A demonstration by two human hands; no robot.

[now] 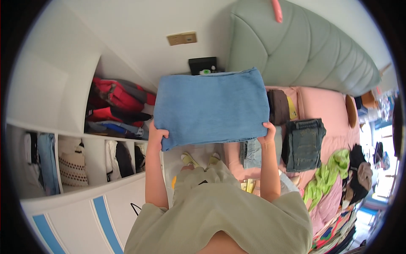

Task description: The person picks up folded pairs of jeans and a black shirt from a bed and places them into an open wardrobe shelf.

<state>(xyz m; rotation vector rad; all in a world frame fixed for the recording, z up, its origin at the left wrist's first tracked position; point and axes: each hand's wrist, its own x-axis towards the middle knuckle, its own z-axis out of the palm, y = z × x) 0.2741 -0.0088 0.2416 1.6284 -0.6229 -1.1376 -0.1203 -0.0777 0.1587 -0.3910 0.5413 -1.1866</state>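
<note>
A pair of folded blue jeans point(211, 108) spans the space in front of me, held up flat in both hands. My left hand point(158, 136) grips its near left corner, thumb on top and fingers hidden underneath. At the near right corner, my right hand point(266, 133) is closed on the edge in the same way. On the bed to the right of the bundle lie dark folded jeans point(305, 144) and lighter folded jeans point(252, 153), the latter partly covered by my right arm.
A white wardrobe on the left has a shelf compartment with red jackets point(120, 96) and lower cubbies with folded clothes point(72, 166). A pink bed point(292, 178) with a grey-green headboard point(296, 46) stands right, holding a lime garment point(327, 175). A black box point(202, 64) sits beyond the jeans.
</note>
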